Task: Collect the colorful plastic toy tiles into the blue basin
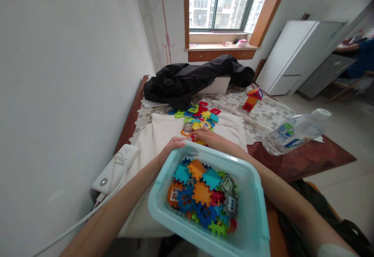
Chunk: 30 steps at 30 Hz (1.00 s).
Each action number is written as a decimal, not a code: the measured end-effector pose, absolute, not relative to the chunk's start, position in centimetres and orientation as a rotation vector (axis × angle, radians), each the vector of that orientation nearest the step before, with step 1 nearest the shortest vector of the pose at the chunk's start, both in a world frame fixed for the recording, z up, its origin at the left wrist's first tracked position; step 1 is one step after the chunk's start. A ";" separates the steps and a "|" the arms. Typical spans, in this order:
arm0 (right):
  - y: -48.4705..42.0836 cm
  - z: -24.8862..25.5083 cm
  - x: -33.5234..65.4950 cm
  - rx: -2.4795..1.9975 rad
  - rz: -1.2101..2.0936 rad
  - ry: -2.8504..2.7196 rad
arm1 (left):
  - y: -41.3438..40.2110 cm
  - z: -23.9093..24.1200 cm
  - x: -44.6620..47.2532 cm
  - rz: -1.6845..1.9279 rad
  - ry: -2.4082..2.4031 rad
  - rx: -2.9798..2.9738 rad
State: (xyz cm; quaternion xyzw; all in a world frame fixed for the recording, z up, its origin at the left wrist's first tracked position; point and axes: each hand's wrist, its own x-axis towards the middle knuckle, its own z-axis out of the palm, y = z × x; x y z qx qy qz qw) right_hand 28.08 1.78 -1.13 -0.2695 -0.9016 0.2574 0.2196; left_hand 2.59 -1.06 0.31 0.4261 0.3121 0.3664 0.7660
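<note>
A light blue plastic bin [251, 218] is tilted toward me and holds several colourful interlocking building pieces [202, 192]. My left hand [172, 147] is closed on its far left rim. Past that rim, my right hand [206, 136] reaches over a pile of the same pieces [201, 112] on a white cloth [159, 128]. Its fingers stretch leftward over red and yellow pieces at the near end of the pile; their undersides are hidden.
A large clear plastic bottle [295, 134] stands on the right of the table. Behind the pile lies black fabric [193, 77] over a white box [216, 85]. A small built structure [251, 100] stands back right. A white power device [117, 167] with a cable sits left.
</note>
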 end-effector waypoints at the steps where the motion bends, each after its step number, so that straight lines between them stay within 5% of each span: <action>1: 1.6 -1.1 27.6 -0.731 0.706 -2.527 | -1.0 0.4 2.7 0.809 0.668 0.936; 17: 2.1 -3.4 28.2 -0.887 0.613 -2.456 | -0.8 0.3 2.5 0.758 0.794 0.897; 30: 3.9 -2.7 29.6 -0.911 0.877 -1.676 | -0.9 0.6 2.5 0.761 0.718 0.954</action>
